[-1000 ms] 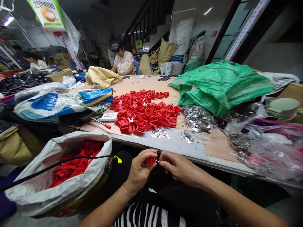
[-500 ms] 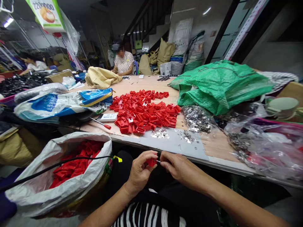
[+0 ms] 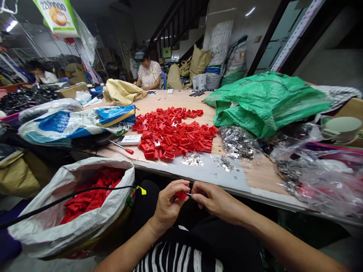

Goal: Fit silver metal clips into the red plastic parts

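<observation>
We see the left hand (image 3: pixel 169 202) pinching a small, red, box-like plastic piece (image 3: pixel 182 194) between thumb and fingers, just off the near edge of the pale wooden table (image 3: pixel 263 179). The right hand (image 3: pixel 211 198) pinches a slim, silvery metal shaft (image 3: pixel 189 194) pointed at that piece; we cannot tell whether its tip is seated inside. Beyond lie a heap of similar red plastic pieces (image 3: pixel 174 134) and small, flat, shiny metal parts (image 3: pixel 193 159). We judge the step in hand to be fine work on the piece with the shaft; the next move calls for a steady left pinch and careful alignment.
</observation>
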A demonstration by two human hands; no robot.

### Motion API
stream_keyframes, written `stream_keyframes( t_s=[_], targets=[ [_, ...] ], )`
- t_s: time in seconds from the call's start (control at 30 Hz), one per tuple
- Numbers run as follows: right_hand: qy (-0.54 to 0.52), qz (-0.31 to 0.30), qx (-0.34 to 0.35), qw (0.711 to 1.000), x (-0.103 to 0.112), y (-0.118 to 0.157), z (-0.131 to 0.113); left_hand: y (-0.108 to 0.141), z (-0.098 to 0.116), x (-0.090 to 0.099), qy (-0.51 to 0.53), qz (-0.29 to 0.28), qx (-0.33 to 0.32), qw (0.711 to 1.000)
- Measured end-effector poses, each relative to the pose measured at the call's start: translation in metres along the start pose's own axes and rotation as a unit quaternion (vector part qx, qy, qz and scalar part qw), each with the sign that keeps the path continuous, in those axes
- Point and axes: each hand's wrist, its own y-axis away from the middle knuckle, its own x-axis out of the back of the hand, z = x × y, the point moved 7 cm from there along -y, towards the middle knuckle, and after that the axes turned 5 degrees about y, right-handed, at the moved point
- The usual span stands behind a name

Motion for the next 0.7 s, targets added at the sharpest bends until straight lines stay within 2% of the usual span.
stream_keyframes(
  t_s=[0.17,0.33,0.5,0.7],
  targets=[
    [0.006,0.016,0.015,1.000,-0.0016,-0.0012,0.0044,-0.0023,0.0000,-0.0022,-0.025,-0.023,0.002,0.999],
    [0.020,0.016,0.017,1.000,-0.0009,-0.0003,0.0028,-0.0051,0.0012,-0.0017,-0.034,-0.021,0.013,0.999],
    [0.049,0.033,0.025,0.998,0.0042,0.0032,-0.0019,-0.0070,-0.0001,-0.0043,-0.031,-0.036,0.051,0.998],
    [0.032,0.009,0.021,0.999,0.0019,0.0020,0.0048,-0.0064,-0.0013,-0.0043,0.005,-0.027,0.061,0.998]
  ],
)
